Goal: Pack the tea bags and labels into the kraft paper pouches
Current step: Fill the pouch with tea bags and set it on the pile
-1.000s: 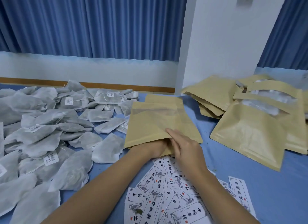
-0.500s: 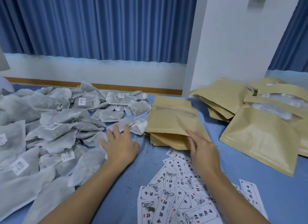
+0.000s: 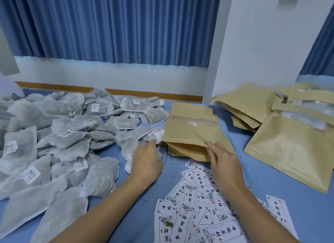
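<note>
Beside pouch (image 3: 191, 132), left hand (image 3: 146, 161) now grips tea bag (image 3: 127, 152); right hand (image 3: 223, 163) stays flat-fingered on pouch

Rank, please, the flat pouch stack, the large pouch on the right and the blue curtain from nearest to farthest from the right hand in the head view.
1. Flat pouch stack: touched by fingertips of the right hand, just ahead.
2. Large pouch: on the table, off to the right.
3. Blue curtain: at the back, beyond the table.
</note>
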Tool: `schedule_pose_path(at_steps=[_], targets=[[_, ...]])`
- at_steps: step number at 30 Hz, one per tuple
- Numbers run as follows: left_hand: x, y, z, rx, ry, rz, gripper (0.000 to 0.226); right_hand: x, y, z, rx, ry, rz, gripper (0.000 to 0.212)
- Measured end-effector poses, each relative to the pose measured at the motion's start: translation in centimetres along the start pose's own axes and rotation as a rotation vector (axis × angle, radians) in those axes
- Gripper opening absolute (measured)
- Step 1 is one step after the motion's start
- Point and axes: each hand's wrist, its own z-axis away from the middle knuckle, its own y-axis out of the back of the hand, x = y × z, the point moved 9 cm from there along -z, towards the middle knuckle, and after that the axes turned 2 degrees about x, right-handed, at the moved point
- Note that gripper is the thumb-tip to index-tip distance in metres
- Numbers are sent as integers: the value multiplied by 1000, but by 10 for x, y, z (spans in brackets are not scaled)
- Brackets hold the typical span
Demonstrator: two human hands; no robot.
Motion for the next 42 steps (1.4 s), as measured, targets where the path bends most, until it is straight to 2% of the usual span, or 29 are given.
schedule_pose_path(at_steps=[2,4,6,9,11,15,18,21,23,25,27,31,34,38,40,42], targets=[[1,-1,1,-23,-12,-87,37,1,-2,0,-15,12,0,31],[2,1,4,18,-23,36,41,3,-5,-1,-34,18,8,30],[11,13,9,150,-73,244,53,4,-6,-2,-33,17,12,30],[31,43,23,363,-251,522,60,3,-5,-2,-22,22,-3,28],[48,54,37,412,-442,612,63,1,-5,-1,-30,22,-11,29],[92,44,69,331,-866,536,53,-6,-5,1,-36,32,-9,26],[113,25,79,291,-1001,369,42,-9,-7,4,-75,28,-7,16],[117,9,79,320,-988,134,28,-11,-5,4,-61,30,-41,16],[110,2,73,321,-883,38,27,-11,-4,3,-32,28,-68,22],[103,-6,65,227,-777,0,33,-11,-4,4,-6,46,-52,22],[96,-16,61,123,-701,-6,41,-10,-4,4,11,60,-55,21],[90,-23,56,28,-608,102,46,-6,-4,2,22,56,-71,21],[93,-11,54,90,-600,154,38,-4,-1,0,30,52,-51,23],[105,4,60,209,-724,143,43,-4,-3,1,8,52,-34,25],[104,2,59,197,-726,91,47,-5,-3,2,19,55,-34,25],[101,-10,53,109,-643,32,42,-7,-3,2,23,74,-35,22]])
